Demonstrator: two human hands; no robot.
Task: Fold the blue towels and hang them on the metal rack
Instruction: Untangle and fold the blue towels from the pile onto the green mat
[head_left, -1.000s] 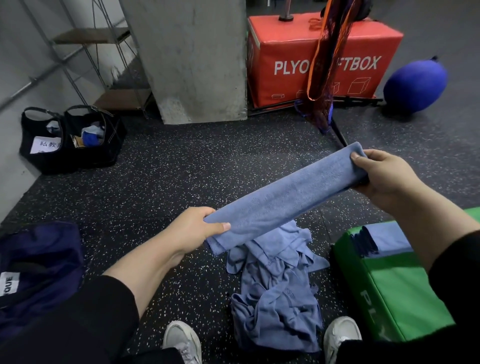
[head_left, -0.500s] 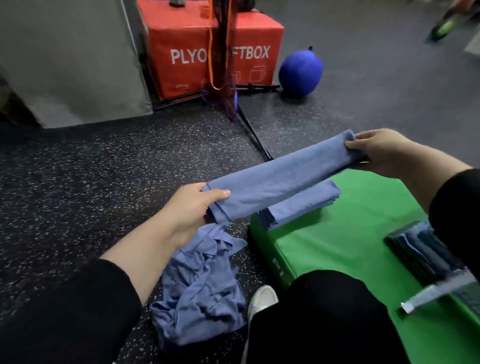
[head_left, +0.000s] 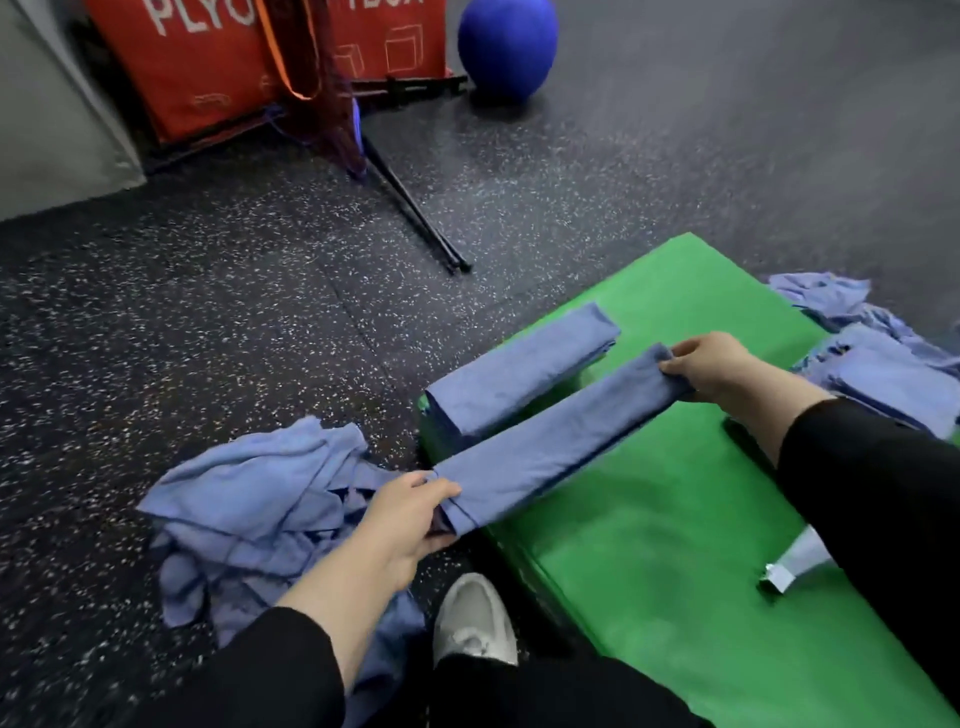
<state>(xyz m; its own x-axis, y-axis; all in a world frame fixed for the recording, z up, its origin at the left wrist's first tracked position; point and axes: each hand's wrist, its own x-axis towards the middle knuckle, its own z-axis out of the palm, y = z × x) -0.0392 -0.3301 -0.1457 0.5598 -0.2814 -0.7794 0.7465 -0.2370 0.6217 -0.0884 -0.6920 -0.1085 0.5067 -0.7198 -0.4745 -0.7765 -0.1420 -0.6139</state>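
Note:
A long folded blue towel stretches between my hands, low over the green box. My left hand pinches its near end off the box's left edge. My right hand pinches its far end over the box top. Right beside it, a stack of folded blue towels lies on the box's far left corner. A pile of unfolded blue towels lies on the floor to the left. More blue towels lie past the box at the right. No metal rack shows clearly.
A red plyo box and a blue ball stand at the back. Black poles run across the speckled floor. A grey concrete pillar is at the left. My white shoe sits beside the green box. A silver strip lies on the box.
My view swung right and down. Both hands carried the folded towel down toward the green box top, beside the folded stack.

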